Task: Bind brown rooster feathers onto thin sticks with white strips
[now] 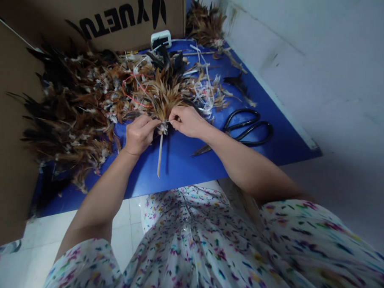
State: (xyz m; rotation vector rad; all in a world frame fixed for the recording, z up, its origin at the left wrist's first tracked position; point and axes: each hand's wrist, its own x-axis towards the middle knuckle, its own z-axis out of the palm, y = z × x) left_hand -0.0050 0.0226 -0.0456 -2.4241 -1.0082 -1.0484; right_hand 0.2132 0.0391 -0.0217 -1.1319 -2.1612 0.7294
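Note:
A bunch of brown and black feathers (pixel 164 94) is gathered around a thin wooden stick (pixel 160 159), whose bare end points toward me over the table. At the base of the feathers, a thin white string (pixel 166 121) runs across between my two hands. My left hand (pixel 140 133) is closed in a pinch at the left end of this string, close against the feather bases. On the other side, my right hand (pixel 188 120) pinches the string between thumb and forefinger. The fingers partly hide the binding.
Loose feathers (pixel 82 96) are heaped across the left of the blue table (pixel 191 171). Black-handled scissors (pixel 250 131) lie to the right, near tangled white strips (pixel 205 93). A cardboard box (pixel 126 35) stands behind, with another feather bundle (pixel 205 23) by the wall.

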